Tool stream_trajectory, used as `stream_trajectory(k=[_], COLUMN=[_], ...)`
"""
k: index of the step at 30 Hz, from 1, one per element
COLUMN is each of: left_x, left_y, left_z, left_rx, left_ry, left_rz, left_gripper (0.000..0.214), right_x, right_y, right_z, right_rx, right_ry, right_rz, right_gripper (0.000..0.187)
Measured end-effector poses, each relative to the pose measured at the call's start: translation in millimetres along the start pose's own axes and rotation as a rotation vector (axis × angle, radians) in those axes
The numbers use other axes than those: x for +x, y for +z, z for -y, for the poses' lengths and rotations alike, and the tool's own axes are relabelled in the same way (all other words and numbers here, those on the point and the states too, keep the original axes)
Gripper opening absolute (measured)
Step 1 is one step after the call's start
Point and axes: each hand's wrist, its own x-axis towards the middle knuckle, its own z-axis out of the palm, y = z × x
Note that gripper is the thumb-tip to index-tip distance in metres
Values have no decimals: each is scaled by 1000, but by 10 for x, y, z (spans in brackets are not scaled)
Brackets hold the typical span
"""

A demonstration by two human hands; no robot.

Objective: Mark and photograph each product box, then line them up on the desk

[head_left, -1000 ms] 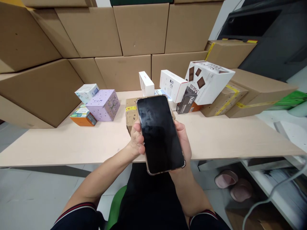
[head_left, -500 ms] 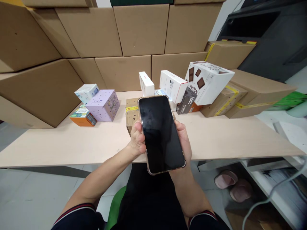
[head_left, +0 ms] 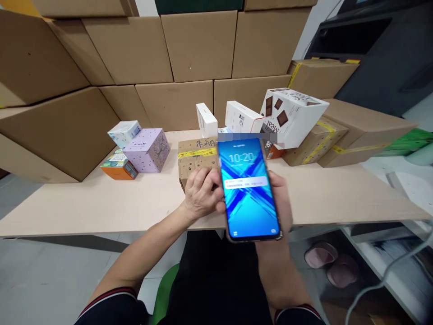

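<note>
A smartphone in a clear case shows a lit blue lock screen reading 10:20, with a white notification bar across it. My right hand, blurred, grips it from the right edge and behind. At its left edge is my left hand, closed with the fingers curled in; whether the fingertips touch the case I cannot tell. Behind that hand stands a small cardboard box with yellow tape and handwriting on top. The phone hides the box's right end.
On the pale table, a purple box, an orange box and a light blue-white box cluster left. White boxes and a chocolate-patterned box stand back right. Large cartons wall the back.
The phone's screen went from black to lit. My right hand moved the phone rightward, and my left hand curled its fingers at the edge. More of the taped box shows.
</note>
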Motion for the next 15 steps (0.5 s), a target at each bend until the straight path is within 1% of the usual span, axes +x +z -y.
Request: stream_trajectory(k=[1, 2, 3, 4, 5, 7, 9, 10, 12, 13, 15], left_x=[33, 73, 116, 158, 196, 247, 266, 268, 272, 279, 306], left_y=[-49, -97, -142, -181, -211, -242, -243, -239, -243, -259, -334], left_z=[-32, -63, -91, -116, -136, -162, -175, -182, -201, -214, -241], left_rx=[41, 114, 185, 232, 263, 283, 286, 284, 280, 285, 305], left_ry=[50, 125, 189, 228, 254, 262, 260, 260, 262, 262, 263], left_rz=[-65, -161, -247, -295, -329, -347, -348, -346, -339, -335, -301], left_gripper=[25, 21, 22, 24, 24, 22, 20, 20, 22, 23, 24], right_x=[-68, -137, -204, -264, -315, -382, -407, -406, -388, -372, -333], right_y=[-68, -158, -270, -404, -558, -904, -1263, -1430, -1712, -1823, -1990], right_z=[50, 102, 154, 207, 261, 369, 463, 500, 543, 549, 534], right_rx=[-31, -56, -77, -109, -153, -308, -560, -725, -1135, -1335, -1665], right_ry=[-53, -125, -206, -283, -332, -326, -283, -265, -228, -191, -134], right_rz=[-52, -108, -164, -217, -303, -483, -635, -727, -835, -859, -842], right_gripper=[65, 64, 63, 61, 58, 51, 51, 51, 56, 60, 66])
